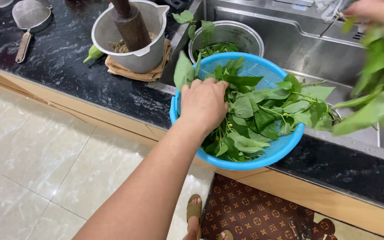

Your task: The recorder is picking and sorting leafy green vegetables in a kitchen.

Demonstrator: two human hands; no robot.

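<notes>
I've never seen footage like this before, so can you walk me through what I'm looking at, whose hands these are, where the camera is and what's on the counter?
There is no machine here: a person works with bare hands, and the single camera sits on their head, looking down. The left hand reaches into a blue plastic colander full of leafy greens, which rests on the edge of a dark stone counter beside a steel sink. The right hand, blurred at the top right, lifts a bunch of the same greens. A steel pot in the sink holds more leaves. Farther left stand a metal mortar with a dark pestle on a folded cloth, and a mesh strainer. Below you see a tiled floor and the person's sandalled foot.
</notes>
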